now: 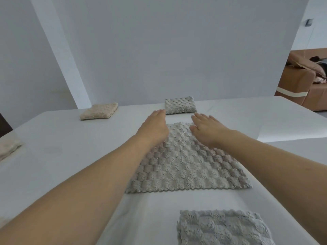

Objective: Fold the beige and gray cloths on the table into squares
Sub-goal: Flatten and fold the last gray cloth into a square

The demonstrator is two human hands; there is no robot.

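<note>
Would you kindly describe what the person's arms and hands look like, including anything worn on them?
Both forearms are bare as far as the frame shows, with no sleeves in view. The left hand and right hand wear no gloves, and no rings, watch or bracelet are visible.

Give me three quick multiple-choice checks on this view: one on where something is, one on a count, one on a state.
1. Where is the folded gray cloth relative to the spread gray cloth?
A. Beyond its far edge
B. On top of it
C. At the person's near left

2. How many beige cloths show on the table?
A. None
B. Two
C. Four

3. How are the left hand and right hand?
A. Both gripping cloth corners
B. Fists on the table
C. Open, fingers straight, over the spread cloth's far end

Answers:
1 A: it lies apart, past the fingertips.
2 B: one folded beige cloth at far left, another beige cloth at the left edge.
3 C: neither hand holds anything.
</note>
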